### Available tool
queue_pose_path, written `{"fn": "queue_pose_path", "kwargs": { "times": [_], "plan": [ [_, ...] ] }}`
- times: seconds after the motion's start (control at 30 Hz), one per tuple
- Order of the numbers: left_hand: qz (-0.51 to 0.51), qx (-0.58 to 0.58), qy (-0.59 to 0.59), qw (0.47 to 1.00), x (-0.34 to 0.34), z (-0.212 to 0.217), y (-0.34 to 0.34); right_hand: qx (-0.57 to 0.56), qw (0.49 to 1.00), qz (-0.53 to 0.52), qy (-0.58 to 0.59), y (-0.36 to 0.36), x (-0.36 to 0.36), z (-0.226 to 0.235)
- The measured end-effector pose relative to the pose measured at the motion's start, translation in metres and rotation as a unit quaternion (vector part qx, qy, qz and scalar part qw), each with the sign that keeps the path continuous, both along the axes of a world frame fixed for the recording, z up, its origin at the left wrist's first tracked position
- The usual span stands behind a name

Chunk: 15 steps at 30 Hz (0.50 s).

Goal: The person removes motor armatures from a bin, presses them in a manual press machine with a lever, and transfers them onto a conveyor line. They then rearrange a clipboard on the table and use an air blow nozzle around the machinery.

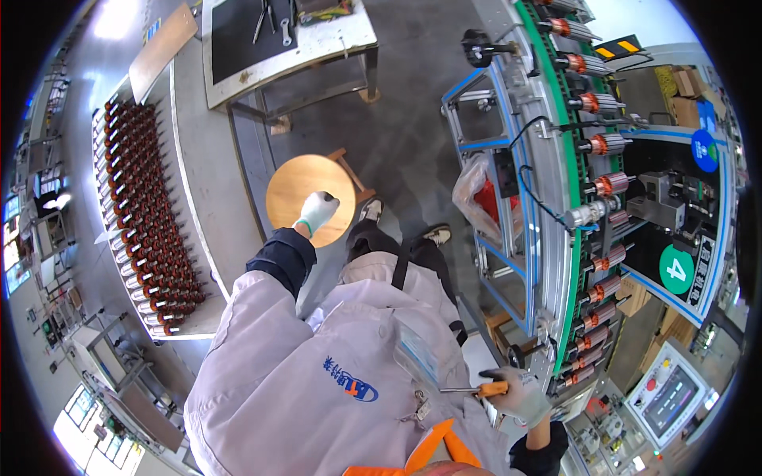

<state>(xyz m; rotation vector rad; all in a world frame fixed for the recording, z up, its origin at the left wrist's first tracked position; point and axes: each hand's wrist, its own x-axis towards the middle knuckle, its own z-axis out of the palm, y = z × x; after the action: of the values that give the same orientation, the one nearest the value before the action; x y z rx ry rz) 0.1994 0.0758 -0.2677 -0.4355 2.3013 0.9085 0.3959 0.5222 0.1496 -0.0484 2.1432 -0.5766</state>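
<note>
My left hand (319,213), in a white glove with grey fingertips, is above the round wooden stool (287,194). Its fingers look curled in, and whatever they hold, if anything, is hidden. Whether it touches the seat I cannot tell. At the lower right, my right hand (524,397), also gloved, grips a screwdriver (493,389) by its orange handle. The metal shaft points left, across the front of my light jacket.
On my left, a bench (202,190) bears rows of red-brown and metal rotors (147,214). A table (337,49) with hand tools stands ahead. Along my right runs a green-edged conveyor (573,238) carrying copper-wound rotors (611,184). A control screen (668,397) is at the lower right.
</note>
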Motion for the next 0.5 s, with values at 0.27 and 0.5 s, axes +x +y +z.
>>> {"fn": "queue_pose_path", "kwargs": {
  "times": [0.27, 0.5],
  "plan": [
    [0.094, -0.064, -0.001, 0.993, 0.054, -0.034, -0.099, -0.105, 0.837, -0.308, -0.440, 0.001, 0.020, -0.005],
    [0.141, 0.034, -0.060, 0.988, 0.050, -0.039, -0.107, -0.122, 0.878, -0.461, -0.042, 0.087, 0.055, -0.074]
  ]
}}
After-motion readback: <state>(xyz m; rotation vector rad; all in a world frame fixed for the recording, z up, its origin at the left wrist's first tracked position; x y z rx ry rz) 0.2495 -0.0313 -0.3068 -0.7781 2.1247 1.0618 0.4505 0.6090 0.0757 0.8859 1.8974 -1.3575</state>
